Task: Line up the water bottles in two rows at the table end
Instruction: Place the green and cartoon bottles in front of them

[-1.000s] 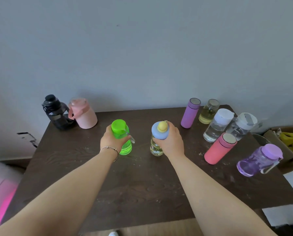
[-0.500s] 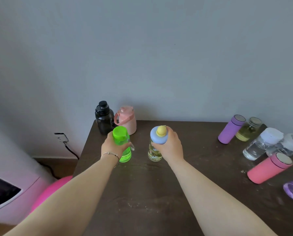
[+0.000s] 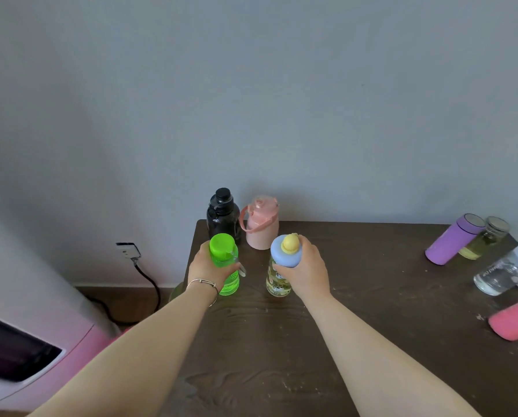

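My left hand (image 3: 208,269) grips a bright green bottle (image 3: 226,270) upright near the table's left end. My right hand (image 3: 306,270) grips a clear yellowish bottle with a blue cap and yellow knob (image 3: 282,267) beside it. Just behind them, against the wall, stand a black bottle (image 3: 222,216) and a pink jug with a handle (image 3: 262,224). At the right are a purple flask (image 3: 453,239), a glass jar with yellow liquid (image 3: 484,243), a clear bottle with a white cap (image 3: 505,272) and a pink flask (image 3: 515,322), cut off by the frame.
The dark wooden table (image 3: 282,356) meets a grey wall at the back. Its left edge runs just left of the green bottle. Beyond that edge, a wall socket with a black cable (image 3: 143,275) and a white-and-pink appliance (image 3: 26,341) on the floor.
Both hands have carried their bottles leftward along the table to just in front of the black bottle and the pink jug. The view has swung left, pushing the right-hand bottles toward the frame edge.
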A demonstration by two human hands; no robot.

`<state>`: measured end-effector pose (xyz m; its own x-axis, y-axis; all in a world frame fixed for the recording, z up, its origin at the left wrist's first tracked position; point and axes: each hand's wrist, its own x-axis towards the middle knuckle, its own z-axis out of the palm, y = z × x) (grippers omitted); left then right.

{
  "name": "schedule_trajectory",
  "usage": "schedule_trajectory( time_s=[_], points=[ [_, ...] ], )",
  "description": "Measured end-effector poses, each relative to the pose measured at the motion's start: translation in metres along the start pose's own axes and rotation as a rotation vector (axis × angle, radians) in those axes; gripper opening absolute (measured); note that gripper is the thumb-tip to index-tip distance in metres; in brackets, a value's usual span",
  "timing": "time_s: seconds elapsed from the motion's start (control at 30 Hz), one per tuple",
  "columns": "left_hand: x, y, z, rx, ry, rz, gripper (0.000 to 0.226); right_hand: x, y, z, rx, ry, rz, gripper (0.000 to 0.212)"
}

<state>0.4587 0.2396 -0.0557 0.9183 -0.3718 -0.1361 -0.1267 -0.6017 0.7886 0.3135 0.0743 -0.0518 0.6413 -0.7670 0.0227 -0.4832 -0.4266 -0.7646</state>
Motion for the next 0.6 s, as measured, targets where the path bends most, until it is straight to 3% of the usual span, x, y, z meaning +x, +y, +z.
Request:
schedule_trajectory(
  time_s=[0.6],
  points=[
    [0.059,-0.011,0.016,0.026,0.000,-0.062,0.080,0.059,0.001,0.055,-0.008,-0.122,-0.089,0.077]
  ],
)
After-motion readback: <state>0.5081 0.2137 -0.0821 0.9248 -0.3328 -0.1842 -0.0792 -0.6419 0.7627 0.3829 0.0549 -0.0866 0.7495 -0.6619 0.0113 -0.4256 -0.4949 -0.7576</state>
